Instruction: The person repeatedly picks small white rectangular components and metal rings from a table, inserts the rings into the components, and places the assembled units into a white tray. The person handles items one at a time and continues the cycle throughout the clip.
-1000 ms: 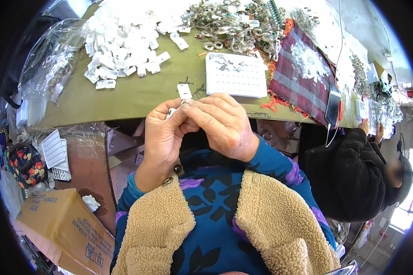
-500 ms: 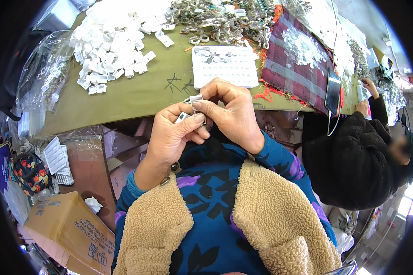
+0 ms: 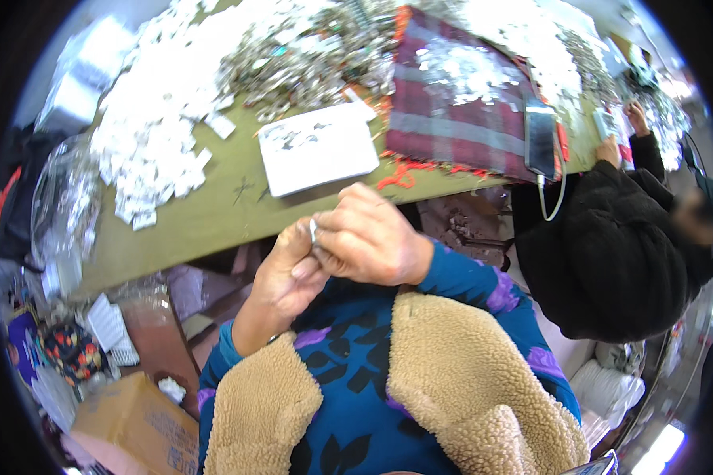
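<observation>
Both my hands meet just in front of the table's near edge. My left hand is closed, its thumb and fingers pinched together. My right hand is curled against it from the right. Between their fingertips shows the edge of a small white plastic piece; the rest is covered by my fingers. Beyond the hands lies a white tray, tilted on the tabletop, with several small grey round parts towards its far side. The picture is blurred by motion.
A heap of small white pieces spreads at the left, beside a clear plastic bag. Metallic parts pile up behind the tray. A plaid cloth bears clear pieces; a phone with a cable lies right. A co-worker sits at the right.
My head view has turned, so the table has shifted left and the tray looks tilted. My right hand has rolled over the white piece, which is now mostly hidden.
</observation>
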`<state>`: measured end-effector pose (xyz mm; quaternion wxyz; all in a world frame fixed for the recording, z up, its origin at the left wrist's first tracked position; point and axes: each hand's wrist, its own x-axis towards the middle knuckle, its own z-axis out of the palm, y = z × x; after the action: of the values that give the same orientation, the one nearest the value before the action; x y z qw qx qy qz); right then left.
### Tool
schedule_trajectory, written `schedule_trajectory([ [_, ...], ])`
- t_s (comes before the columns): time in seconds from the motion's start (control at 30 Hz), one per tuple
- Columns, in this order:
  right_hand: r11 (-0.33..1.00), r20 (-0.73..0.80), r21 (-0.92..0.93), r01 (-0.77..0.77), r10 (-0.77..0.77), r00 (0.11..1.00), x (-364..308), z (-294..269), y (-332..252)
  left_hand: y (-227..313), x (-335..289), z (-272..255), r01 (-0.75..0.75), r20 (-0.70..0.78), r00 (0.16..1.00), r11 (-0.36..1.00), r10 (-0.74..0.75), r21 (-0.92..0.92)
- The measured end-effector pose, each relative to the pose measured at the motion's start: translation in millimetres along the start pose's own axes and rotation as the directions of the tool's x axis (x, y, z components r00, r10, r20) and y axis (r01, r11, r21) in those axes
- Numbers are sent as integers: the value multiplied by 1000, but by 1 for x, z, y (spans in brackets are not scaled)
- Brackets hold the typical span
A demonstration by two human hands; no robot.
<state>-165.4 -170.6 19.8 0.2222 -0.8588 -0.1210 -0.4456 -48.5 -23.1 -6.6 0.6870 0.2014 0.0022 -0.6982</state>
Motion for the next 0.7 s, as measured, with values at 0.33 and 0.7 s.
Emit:
schedule_trajectory([
  [0.33, 838, -241, -93, -537, 504, 829, -32, -77, 33, -5, 27, 19, 59, 102, 993, 997, -65, 57],
  [0.7, 622, -142, -461, -633, 653, 744, -45, -98, 109, -7, 35, 17, 44, 64, 996, 974, -60, 224],
])
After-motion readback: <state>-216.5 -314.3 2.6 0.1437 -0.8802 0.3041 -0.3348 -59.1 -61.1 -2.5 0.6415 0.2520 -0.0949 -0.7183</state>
